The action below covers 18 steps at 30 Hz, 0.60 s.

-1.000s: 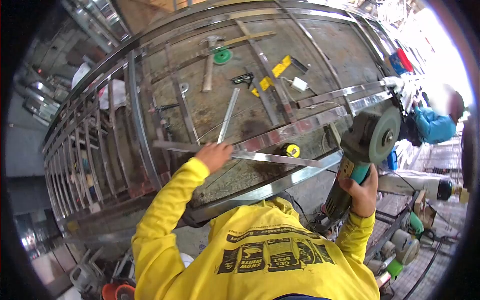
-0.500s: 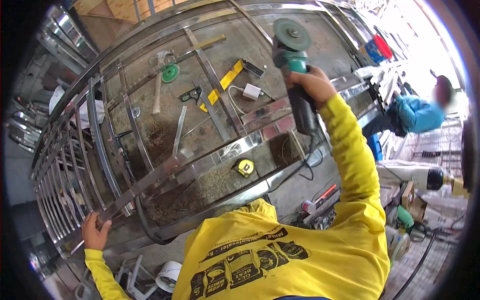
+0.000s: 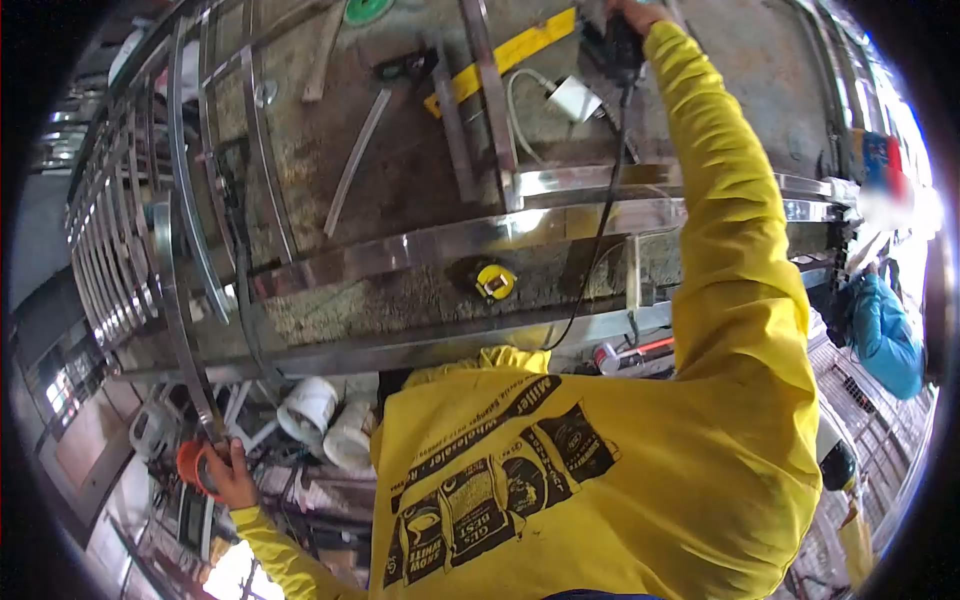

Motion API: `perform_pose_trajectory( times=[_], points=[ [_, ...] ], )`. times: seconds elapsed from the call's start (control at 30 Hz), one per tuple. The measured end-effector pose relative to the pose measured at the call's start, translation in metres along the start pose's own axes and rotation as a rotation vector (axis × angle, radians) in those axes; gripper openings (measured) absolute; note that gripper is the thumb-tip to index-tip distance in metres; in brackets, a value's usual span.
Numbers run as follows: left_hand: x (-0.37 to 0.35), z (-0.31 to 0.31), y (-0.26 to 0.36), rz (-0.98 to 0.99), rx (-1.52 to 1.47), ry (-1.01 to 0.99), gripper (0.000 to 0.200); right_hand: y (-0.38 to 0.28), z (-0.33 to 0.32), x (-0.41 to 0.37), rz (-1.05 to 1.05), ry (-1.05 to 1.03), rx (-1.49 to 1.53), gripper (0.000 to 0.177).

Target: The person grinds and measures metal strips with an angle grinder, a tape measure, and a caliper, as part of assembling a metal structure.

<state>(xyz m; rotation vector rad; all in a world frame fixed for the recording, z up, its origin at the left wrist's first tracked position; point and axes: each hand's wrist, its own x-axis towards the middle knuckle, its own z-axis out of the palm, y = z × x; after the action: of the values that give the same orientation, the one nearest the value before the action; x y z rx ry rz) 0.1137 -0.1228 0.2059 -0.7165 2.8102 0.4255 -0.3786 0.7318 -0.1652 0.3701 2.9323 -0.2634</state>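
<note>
My left hand [image 3: 232, 474], at the lower left, grips the end of a flat shiny metal bar [image 3: 178, 300] that slants up across the frame's edge. At the top, my right hand [image 3: 640, 14] is closed on the black body of the angle grinder [image 3: 622, 50]; its disc is out of view. The grinder's cord [image 3: 605, 215] hangs down over the metal rails. A yellow tape measure [image 3: 495, 282] lies between two rails. Near the grinder are a white adapter [image 3: 575, 100] and a yellow level [image 3: 520, 55].
A welded metal frame [image 3: 400, 248] spans the work surface. White buckets [image 3: 308, 405] and an orange round object [image 3: 192, 468] are at the lower left. A green disc [image 3: 366, 8] is at the top. Another person in a blue sleeve [image 3: 885, 340] is at the far right.
The view has shifted. My right hand and the grinder have moved to the top edge. My left hand has come down off the frame's corner, with a metal bar now swung upright from it.
</note>
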Motion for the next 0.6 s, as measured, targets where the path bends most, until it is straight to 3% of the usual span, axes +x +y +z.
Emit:
perform_pose_trajectory(
  times=[0.1, 0.13, 0.17, 0.23, 0.33, 0.4, 0.53, 0.6],
  points=[
    [-0.01, 0.013, 0.023, -0.075, -0.196, 0.05, 0.058, -0.014, 0.006, 0.014, -0.319, -0.019, -0.802, 0.042],
    [-0.01, 0.017, 0.029, -0.114, -0.263, 0.082, 0.058, -0.049, -0.031, -0.016, -0.179, -0.222, -0.752, 0.039],
    [-0.008, 0.02, 0.033, -0.122, -0.296, 0.11, 0.055, -0.044, -0.025, -0.014, -0.186, -0.249, -0.727, 0.034],
    [-0.003, 0.019, 0.041, -0.099, -0.314, 0.122, 0.051, 0.005, 0.052, 0.022, -0.394, 0.222, -0.662, 0.033],
    [0.003, 0.019, 0.043, -0.044, -0.28, 0.113, 0.04, -0.043, -0.01, -0.027, -0.313, -0.084, -0.472, 0.036],
    [0.006, 0.023, 0.033, -0.024, -0.235, 0.155, 0.037, -0.055, -0.033, -0.049, 0.218, 0.049, 0.187, 0.082],
    [0.013, 0.031, 0.032, -0.109, -0.42, 0.115, 0.035, -0.043, -0.018, -0.043, 0.095, 0.023, 0.17, 0.107],
    [0.018, 0.028, 0.028, -0.137, -0.423, 0.064, 0.034, -0.061, -0.06, -0.079, 0.225, -0.11, 0.096, 0.11]
  ],
)
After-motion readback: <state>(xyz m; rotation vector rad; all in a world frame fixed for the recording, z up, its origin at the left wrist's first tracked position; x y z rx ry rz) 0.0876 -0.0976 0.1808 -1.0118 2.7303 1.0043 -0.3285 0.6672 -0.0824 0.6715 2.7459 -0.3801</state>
